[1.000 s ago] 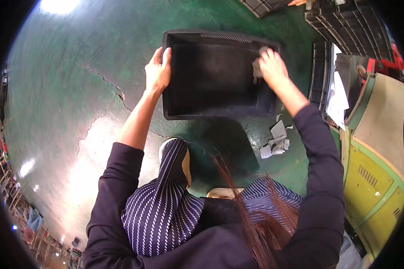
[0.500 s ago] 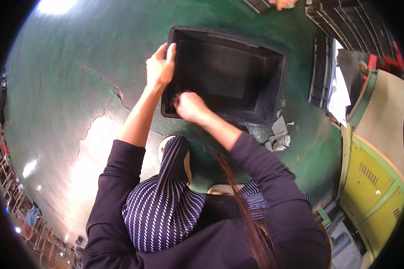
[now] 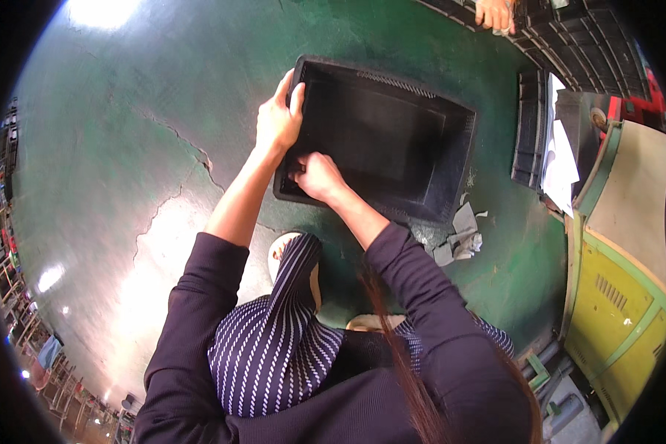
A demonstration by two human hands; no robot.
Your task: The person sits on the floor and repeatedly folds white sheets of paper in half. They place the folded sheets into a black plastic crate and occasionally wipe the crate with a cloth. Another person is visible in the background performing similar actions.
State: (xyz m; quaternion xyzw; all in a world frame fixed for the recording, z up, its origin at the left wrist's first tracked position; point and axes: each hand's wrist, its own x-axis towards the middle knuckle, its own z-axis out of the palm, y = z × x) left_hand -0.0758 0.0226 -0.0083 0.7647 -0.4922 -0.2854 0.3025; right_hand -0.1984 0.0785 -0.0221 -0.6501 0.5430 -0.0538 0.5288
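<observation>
A black plastic crate, open at the top and with nothing visible inside, sits on the green floor in front of me. At its left wall my left hand grips the rim, thumb on the inner side and fingers outside. My right hand is curled inside the near left corner of the crate, against the left wall. Its fingertips are closed, and what they hold, if anything, is hidden.
Torn grey scraps lie on the floor by the crate's near right corner. Stacked black crates stand at the far right, where another person's hand shows. White papers and a yellow-green cabinet are at the right.
The crate and both my hands sit slightly further right and lower in the picture. My right hand has shifted a little along the left wall. The other person's hand shows more fully.
</observation>
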